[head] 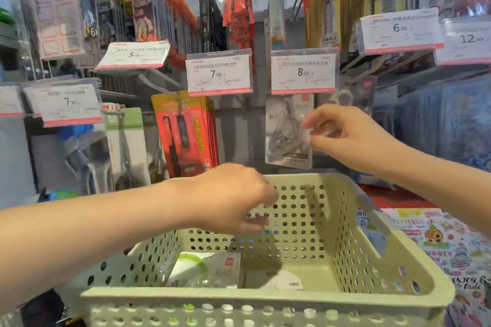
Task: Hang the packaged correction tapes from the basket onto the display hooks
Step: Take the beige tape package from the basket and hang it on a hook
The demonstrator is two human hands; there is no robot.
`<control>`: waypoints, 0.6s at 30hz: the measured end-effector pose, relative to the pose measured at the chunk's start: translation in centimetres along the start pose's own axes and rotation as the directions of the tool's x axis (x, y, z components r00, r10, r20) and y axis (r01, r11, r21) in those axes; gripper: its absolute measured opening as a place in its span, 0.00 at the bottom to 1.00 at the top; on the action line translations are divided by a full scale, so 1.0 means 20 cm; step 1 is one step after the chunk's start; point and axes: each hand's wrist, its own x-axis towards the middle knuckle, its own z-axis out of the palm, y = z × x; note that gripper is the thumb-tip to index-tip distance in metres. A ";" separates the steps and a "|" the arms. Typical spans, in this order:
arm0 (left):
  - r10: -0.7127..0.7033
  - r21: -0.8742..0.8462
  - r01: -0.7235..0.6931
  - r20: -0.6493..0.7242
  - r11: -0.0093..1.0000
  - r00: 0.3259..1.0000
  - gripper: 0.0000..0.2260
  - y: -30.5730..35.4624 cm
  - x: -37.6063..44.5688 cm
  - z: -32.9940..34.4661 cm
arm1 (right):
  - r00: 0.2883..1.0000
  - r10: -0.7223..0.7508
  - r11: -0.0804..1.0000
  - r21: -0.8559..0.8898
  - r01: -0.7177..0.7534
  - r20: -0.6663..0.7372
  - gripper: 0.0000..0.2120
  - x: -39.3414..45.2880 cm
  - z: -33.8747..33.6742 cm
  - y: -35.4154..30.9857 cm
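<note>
Correction tapes: I count one clear grey-printed pack hanging under the 8.00 tag, my right hand beside it with fingers loosely curled, two more packs in one green basket, left hand curled above.

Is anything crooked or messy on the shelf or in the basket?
The price tag reading 5.00 is tipped up flatter than the other tags, which face forward. The gray packet by the right hand hangs a little tilted. In the basket, the packets lie loosely on the bottom. Nothing looks spilled or broken.
</note>
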 end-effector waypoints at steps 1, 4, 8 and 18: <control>-0.032 -0.055 0.037 0.086 0.998 0.996 0.10 0.00 0.00 0.03 | 0.997 -0.007 1.000 0.015 0.006 0.080 0.05 -0.02 0.00 -0.02; -0.053 -0.247 0.113 0.235 0.963 0.971 0.04 -0.01 0.00 0.10 | 0.905 0.020 0.999 -0.031 -0.008 0.424 0.03 -0.04 0.02 -0.07; -0.038 -0.338 0.218 0.467 0.915 0.884 0.11 -0.01 0.05 0.17 | 0.607 0.180 0.982 -0.182 -0.058 0.774 0.08 -0.03 0.18 -0.08; -0.020 -0.263 0.327 0.752 0.908 0.659 0.23 -0.04 0.13 0.30 | 0.139 0.490 0.869 -0.468 -0.162 0.861 0.06 -0.10 0.60 -0.01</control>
